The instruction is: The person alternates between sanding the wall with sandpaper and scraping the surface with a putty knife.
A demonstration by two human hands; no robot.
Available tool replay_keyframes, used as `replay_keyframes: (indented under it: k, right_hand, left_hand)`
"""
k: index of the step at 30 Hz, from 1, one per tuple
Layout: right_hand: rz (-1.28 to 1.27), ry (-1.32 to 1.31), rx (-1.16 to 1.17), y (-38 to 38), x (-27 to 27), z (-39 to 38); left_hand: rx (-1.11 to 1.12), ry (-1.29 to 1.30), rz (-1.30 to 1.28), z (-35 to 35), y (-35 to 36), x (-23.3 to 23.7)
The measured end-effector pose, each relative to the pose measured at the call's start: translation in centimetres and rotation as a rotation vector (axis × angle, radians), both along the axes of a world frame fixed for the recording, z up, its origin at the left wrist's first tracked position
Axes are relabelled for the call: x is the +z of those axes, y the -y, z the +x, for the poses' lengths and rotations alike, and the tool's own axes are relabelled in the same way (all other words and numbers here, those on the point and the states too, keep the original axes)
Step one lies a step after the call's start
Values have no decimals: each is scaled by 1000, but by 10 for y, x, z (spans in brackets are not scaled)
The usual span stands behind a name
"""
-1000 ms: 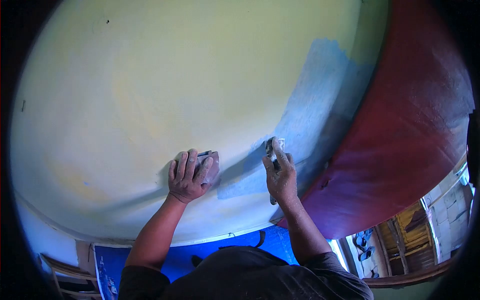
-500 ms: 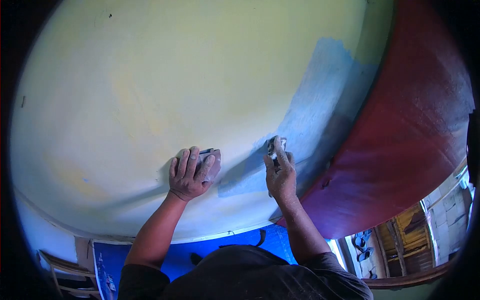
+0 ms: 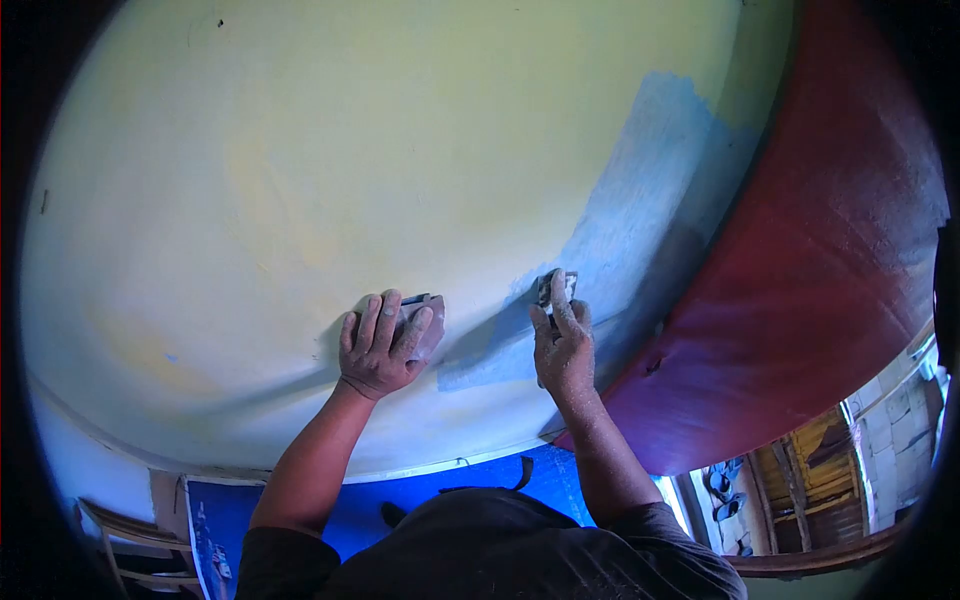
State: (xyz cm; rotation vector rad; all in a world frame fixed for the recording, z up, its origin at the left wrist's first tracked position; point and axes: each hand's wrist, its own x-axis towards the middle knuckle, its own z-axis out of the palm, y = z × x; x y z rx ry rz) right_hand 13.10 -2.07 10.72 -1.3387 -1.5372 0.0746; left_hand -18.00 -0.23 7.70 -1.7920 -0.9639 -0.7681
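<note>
My left hand [image 3: 383, 347] is pressed against a pale yellow wall [image 3: 380, 150]. Its fingers lie over a brownish, block-shaped piece [image 3: 428, 325] that looks like a sanding block, with a dark upper edge. To the right, my dusty right hand [image 3: 565, 348] grips a small scraper [image 3: 557, 289]. The scraper's dark blade has whitish smears and rests at the border of a pale blue-white patch [image 3: 640, 185] on the wall. My fingers hide most of the scraper's handle. Fine powder coats both hands and the right forearm.
A dark red curtain or sheet [image 3: 800, 290] hangs along the right side. Blue material [image 3: 450, 475] lies below the wall's lower edge. Sandals [image 3: 728, 506] stand by a doorway at lower right. A wooden shelf or rack [image 3: 140, 535] is at lower left.
The view has shifted very slightly. Both hands keep their holds and stay at nearly the same spots on the wall.
</note>
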Motion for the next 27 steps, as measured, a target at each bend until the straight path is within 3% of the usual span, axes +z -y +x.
replay_keyframes:
  k: [27]
  right_hand:
    - [2,-9,23,-3,-2,2]
  left_hand:
    - [-15,12,11,2,-3,0]
